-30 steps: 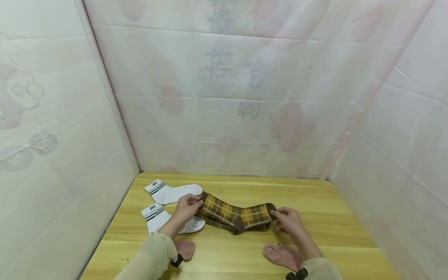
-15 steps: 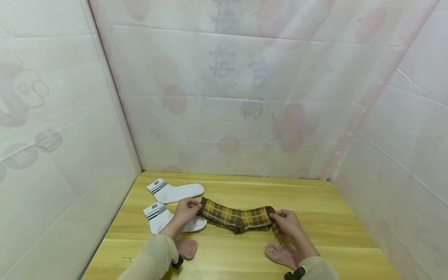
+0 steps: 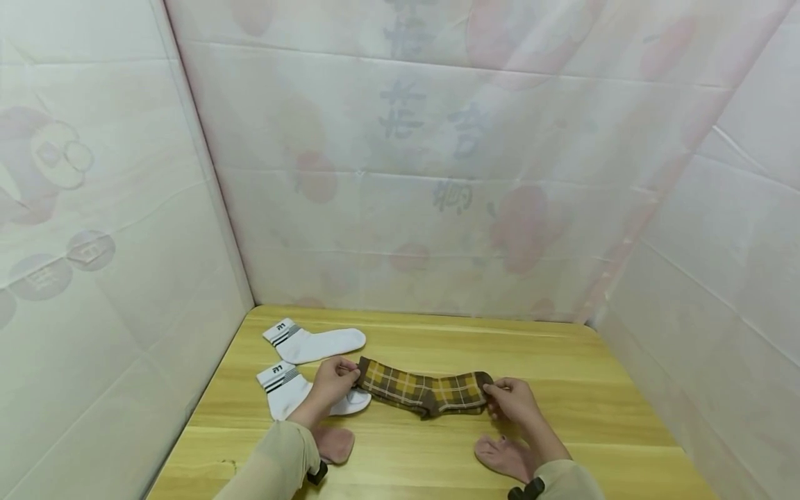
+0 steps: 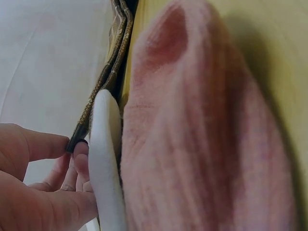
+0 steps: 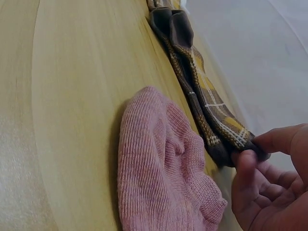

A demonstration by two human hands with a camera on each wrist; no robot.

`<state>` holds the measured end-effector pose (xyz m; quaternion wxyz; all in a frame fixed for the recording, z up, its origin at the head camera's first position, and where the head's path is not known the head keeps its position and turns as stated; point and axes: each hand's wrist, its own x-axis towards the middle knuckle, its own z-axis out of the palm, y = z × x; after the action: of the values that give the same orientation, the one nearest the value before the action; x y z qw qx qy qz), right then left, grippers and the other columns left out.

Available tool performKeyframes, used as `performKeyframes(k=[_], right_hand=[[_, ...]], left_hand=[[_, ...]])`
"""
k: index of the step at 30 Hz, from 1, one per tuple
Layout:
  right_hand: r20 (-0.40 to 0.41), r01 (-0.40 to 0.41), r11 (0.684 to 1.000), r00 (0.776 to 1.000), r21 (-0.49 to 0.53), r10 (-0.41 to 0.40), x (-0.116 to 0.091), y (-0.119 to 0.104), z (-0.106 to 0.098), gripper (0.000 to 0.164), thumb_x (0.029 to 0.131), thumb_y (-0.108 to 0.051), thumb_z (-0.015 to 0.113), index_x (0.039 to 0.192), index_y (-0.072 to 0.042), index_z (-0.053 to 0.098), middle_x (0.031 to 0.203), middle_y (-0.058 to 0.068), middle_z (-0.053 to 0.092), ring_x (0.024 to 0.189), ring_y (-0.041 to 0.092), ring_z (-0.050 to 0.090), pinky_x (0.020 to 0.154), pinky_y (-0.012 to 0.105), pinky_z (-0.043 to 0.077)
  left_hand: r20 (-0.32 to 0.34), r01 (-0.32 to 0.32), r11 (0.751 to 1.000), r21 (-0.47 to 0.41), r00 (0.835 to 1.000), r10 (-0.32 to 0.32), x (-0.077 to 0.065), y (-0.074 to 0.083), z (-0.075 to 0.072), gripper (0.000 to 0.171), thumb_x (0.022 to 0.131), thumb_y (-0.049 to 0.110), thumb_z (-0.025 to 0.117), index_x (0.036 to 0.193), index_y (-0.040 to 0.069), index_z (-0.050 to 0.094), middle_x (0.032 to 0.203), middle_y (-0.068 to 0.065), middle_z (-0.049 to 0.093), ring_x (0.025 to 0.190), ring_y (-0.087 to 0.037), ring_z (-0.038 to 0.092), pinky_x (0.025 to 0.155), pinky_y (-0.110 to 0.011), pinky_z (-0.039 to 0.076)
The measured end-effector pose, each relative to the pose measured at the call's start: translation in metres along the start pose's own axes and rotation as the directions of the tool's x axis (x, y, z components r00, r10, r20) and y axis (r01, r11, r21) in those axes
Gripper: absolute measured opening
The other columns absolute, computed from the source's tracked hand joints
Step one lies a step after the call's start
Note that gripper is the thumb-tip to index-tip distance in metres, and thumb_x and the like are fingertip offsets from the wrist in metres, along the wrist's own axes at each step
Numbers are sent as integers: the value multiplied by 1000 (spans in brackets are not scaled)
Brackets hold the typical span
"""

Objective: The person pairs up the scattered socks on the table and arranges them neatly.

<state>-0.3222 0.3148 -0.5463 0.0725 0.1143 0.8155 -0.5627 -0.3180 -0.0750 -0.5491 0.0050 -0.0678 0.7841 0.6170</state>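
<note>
A pair of brown-and-yellow plaid socks (image 3: 400, 385), one laid over the other, stretches crosswise between my hands at the middle of the table. My left hand (image 3: 331, 385) pinches the cuff end between thumb and fingers. At the toe end, my right hand (image 3: 514, 399) pinches the dark toe. Two sock layers show in the right wrist view, where the upper plaid sock (image 5: 211, 96) has its toe between thumb and forefinger; whether the lower toe is pinched too, I cannot tell. In the left wrist view the cuff (image 4: 79, 132) sits at the fingertips.
Two white striped socks lie at the left: the farther white sock (image 3: 319, 345) and the nearer white sock (image 3: 281, 396), partly behind my left hand. Pink socks rest near each forearm, a left pink sock (image 3: 335, 444) and a right pink sock (image 3: 503, 456). Fabric walls (image 3: 400, 208) enclose the wooden table (image 3: 419, 465).
The plaid socks have come down slightly and lie flatter, with both hands moving a little with them. Both ends stay pinched. The white and pink socks stay in place.
</note>
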Motion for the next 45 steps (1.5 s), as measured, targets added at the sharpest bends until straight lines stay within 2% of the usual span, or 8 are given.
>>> performKeyframes(k=[6,14,21,26,30,34,45], right_hand=[[-7,-3,999,1000,-46,2,1,3,0,24,107,-19,65,112,5,63,76,9,66,62,16,60,53,27,50],[-11,-15,999,1000,-43,14,2,2,1,23,106,-16,64,114,5,63,78,10,67,65,16,63,54,26,50],[2,-21,999,1000,-50,21,5,3,1,23,107,-16,63,115,5,60,79,11,67,66,17,63,54,28,50],[7,-25,998,1000,-57,25,8,7,3,22,107,-15,63,116,5,59,77,11,68,63,17,64,53,30,51],[11,-36,998,999,-55,37,10,12,3,21,107,-14,63,115,5,58,76,12,68,60,17,63,52,31,52],[22,-35,998,999,-51,36,10,12,5,20,107,-12,62,114,5,57,77,13,66,60,18,61,52,32,52],[60,-33,998,998,-46,35,9,7,4,18,107,-11,61,111,6,59,77,14,66,59,18,62,53,32,54]], left_hand=[[9,14,1000,3,1000,-14,-1,-3,0,13,102,6,68,110,-3,69,96,-12,67,85,-18,63,69,-28,51],[-5,33,999,4,999,-33,1,-6,1,15,101,6,68,112,-5,70,96,-13,69,85,-18,66,71,-28,54],[-27,51,997,59,998,-50,2,-7,2,14,99,9,72,108,-2,72,97,-12,71,86,-19,67,73,-33,57],[-29,14,991,137,1000,-10,5,-10,3,13,98,11,75,103,0,71,94,-11,72,85,-18,67,72,-33,57],[-7,-47,979,197,999,49,6,-14,3,12,96,10,76,100,0,70,92,-10,71,82,-17,67,71,-33,57],[21,-70,975,210,997,68,6,-14,2,12,97,10,75,101,0,70,91,-9,70,80,-16,65,69,-33,56],[16,-90,973,215,996,89,6,-16,3,9,96,7,74,98,0,69,90,-9,71,83,-16,67,73,-34,58]])
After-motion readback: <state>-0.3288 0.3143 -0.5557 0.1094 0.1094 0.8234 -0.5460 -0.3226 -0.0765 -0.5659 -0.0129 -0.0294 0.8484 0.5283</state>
